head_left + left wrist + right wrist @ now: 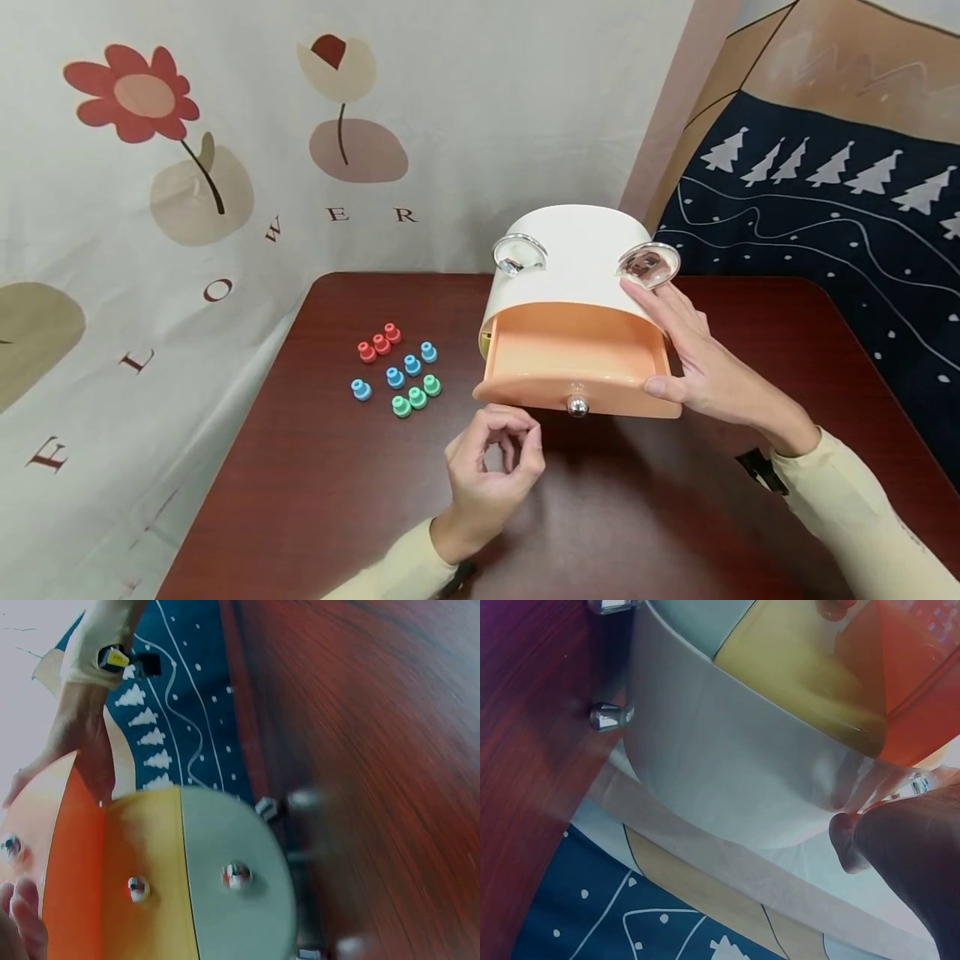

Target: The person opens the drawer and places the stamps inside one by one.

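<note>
The table [315,500] spread dark red, and on it stood the white cabinet [577,258], its orange drawer [573,362] pulled out! The right hand [693,358] lay flat along the cabinet's side, fingers straight. The left hand [491,471] hovered just in front of the drawer's knob [577,407], fingers curled, pinching nothing visible. Small pegs [396,371] sat clustered to the left.
</note>
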`<action>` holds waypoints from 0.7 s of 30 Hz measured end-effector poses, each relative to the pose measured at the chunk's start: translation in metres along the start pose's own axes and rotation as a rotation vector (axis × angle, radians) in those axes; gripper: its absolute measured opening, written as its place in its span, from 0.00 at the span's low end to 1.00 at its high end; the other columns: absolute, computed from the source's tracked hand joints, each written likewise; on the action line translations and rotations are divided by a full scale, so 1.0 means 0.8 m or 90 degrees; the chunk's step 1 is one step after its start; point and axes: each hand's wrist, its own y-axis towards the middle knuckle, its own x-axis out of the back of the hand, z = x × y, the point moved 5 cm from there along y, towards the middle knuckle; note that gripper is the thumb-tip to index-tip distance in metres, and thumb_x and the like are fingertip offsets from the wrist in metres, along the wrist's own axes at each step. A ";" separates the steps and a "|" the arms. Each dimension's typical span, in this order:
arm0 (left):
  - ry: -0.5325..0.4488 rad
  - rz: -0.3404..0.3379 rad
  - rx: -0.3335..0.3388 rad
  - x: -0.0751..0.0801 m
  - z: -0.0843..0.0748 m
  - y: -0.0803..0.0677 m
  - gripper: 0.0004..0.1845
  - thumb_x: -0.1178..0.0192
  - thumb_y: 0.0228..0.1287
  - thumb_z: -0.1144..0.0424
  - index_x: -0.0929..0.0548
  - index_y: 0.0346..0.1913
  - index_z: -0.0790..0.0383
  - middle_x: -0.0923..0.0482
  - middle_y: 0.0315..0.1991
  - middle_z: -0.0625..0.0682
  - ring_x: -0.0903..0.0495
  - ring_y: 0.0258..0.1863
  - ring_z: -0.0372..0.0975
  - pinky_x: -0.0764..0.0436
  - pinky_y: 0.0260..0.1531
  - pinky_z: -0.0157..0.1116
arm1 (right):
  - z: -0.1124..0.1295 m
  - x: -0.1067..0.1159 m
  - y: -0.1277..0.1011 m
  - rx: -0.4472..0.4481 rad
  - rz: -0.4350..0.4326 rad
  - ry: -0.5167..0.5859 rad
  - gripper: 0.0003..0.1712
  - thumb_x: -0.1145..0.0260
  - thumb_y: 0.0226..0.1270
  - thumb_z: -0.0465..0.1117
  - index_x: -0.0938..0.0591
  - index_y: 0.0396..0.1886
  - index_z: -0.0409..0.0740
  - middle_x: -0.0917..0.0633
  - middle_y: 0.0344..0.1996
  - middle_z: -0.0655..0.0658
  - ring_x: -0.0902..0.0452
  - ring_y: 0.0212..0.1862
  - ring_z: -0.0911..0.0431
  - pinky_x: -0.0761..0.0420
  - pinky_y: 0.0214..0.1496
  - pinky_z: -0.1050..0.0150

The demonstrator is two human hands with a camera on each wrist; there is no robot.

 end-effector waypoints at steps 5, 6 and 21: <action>0.050 -0.043 -0.022 0.028 0.002 0.004 0.03 0.36 0.63 0.77 0.21 0.35 0.73 0.19 0.30 0.59 0.22 0.25 0.42 0.30 0.20 0.29 | -0.001 -0.001 -0.001 -0.003 0.004 0.005 0.60 0.25 0.65 0.49 0.47 0.91 0.64 0.50 0.87 0.48 0.62 0.84 0.48 0.62 0.70 0.18; 0.059 -0.050 -0.023 0.034 0.003 0.004 0.03 0.37 0.63 0.77 0.21 0.35 0.73 0.19 0.30 0.59 0.22 0.25 0.42 0.31 0.21 0.29 | -0.001 -0.001 -0.001 -0.003 0.005 0.003 0.60 0.25 0.65 0.49 0.47 0.91 0.64 0.50 0.87 0.48 0.62 0.84 0.48 0.61 0.70 0.18; 0.294 -0.034 0.179 0.125 0.073 -0.008 0.09 0.31 0.62 0.69 0.12 0.45 0.67 0.13 0.40 0.56 0.22 0.43 0.54 0.27 0.46 0.39 | -0.001 0.000 -0.001 0.012 0.007 -0.012 0.59 0.26 0.67 0.56 0.47 0.91 0.62 0.47 0.86 0.48 0.58 0.82 0.48 0.55 0.66 0.24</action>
